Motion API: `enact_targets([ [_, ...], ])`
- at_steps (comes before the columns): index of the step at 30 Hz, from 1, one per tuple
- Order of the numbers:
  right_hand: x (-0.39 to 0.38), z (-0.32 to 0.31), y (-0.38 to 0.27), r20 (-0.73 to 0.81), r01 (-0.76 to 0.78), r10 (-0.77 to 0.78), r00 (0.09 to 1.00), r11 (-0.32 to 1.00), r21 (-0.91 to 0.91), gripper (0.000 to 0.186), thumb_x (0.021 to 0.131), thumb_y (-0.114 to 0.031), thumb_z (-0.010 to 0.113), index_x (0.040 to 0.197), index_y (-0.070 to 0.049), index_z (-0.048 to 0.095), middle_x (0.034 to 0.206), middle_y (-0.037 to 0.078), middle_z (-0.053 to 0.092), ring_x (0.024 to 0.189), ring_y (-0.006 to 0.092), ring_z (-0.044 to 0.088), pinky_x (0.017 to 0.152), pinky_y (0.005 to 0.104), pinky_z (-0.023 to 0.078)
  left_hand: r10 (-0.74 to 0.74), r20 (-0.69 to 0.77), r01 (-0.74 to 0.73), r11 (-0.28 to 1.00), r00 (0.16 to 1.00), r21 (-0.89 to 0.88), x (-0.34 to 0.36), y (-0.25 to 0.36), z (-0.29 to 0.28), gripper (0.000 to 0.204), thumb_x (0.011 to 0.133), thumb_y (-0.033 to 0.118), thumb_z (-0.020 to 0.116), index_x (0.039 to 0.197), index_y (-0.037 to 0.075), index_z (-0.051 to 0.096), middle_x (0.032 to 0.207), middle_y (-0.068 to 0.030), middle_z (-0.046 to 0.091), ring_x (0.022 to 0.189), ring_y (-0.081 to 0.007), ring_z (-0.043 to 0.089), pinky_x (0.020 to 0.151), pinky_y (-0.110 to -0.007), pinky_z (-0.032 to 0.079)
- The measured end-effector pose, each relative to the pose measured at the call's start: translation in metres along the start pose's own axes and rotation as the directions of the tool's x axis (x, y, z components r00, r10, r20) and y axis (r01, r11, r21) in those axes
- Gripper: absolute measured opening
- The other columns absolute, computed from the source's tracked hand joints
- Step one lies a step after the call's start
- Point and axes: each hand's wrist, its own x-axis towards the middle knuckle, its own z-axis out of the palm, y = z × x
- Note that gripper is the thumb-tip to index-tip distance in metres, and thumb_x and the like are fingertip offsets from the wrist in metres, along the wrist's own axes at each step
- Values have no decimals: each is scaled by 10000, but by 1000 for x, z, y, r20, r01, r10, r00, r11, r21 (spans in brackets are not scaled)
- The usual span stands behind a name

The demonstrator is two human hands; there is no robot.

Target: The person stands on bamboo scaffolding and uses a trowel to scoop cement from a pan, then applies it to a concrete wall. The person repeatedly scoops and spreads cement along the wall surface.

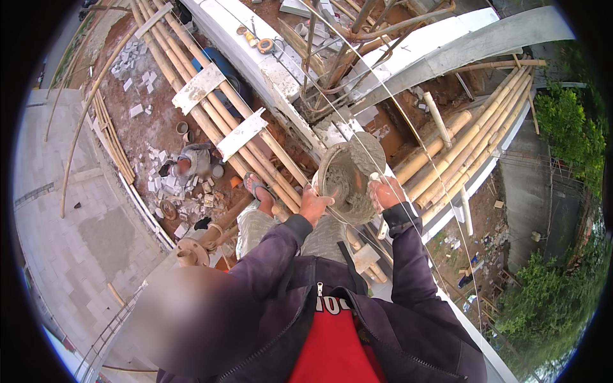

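Observation:
A mortar-caked bucket (357,212) is in front of me, with wet grey mortar (334,180) inside. My left hand (315,205) is closed on the bucket's left rim, thumb toward its mouth. At the bucket's right side, my right hand (387,193) is wrapped round the pale handle of a trowel (366,152). Its blade, coated with mortar, lies over the far right part of the bucket's mouth. What supports the bucket from below is hidden.
Bamboo poles (258,151) with white boards (199,87) run beside my sandalled foot (258,186). Taut strings (408,137) cross near my right hand. An orange tape measure (265,45) rests on the white wall top. Far below left, a person (195,161) is among rubble.

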Motion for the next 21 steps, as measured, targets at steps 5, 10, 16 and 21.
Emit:
enact_targets([
  [5, 1, -19, 54, 8, 229, -337, 942, 622, -749, 232, 765, -202, 625, 803, 26, 641, 798, 227, 634, 786, 377, 638, 702, 444, 510, -17, 108, -6, 978, 994, 207, -7, 20, 2, 405, 743, -50, 619, 1144, -72, 566, 1042, -114, 640, 885, -181, 622, 798, -302, 503],
  [10, 32, 26, 78, -22, 269, -499, 866, 502, -822, 167, 746, -169, 630, 806, -13, 635, 897, 200, 657, 846, 384, 645, 740, 461, 523, -6, 298, -88, 949, 955, 302, -1, 45, 11, 438, 744, -19, 644, 1170, -75, 558, 1050, -92, 639, 901, -162, 602, 836, -297, 475],
  [16, -15, -14, 63, 152, 305, -448, 881, 293, -906, 122, 806, -102, 552, 850, -44, 650, 830, 181, 663, 792, 332, 673, 687, 427, 549, 22, 247, -67, 982, 969, 174, -2, 48, 25, 442, 748, -33, 623, 1185, -54, 559, 1052, -74, 639, 934, -151, 596, 875, -297, 456],
  [21, 26, -10, 113, -194, 109, -515, 835, 500, -859, 122, 797, -109, 565, 871, -35, 628, 881, 206, 653, 789, 351, 666, 657, 448, 540, 2, 424, -192, 894, 906, 406, 15, 54, 35, 603, 722, -5, 648, 1280, -127, 455, 1220, -167, 547, 1069, -247, 546, 958, -361, 409],
])
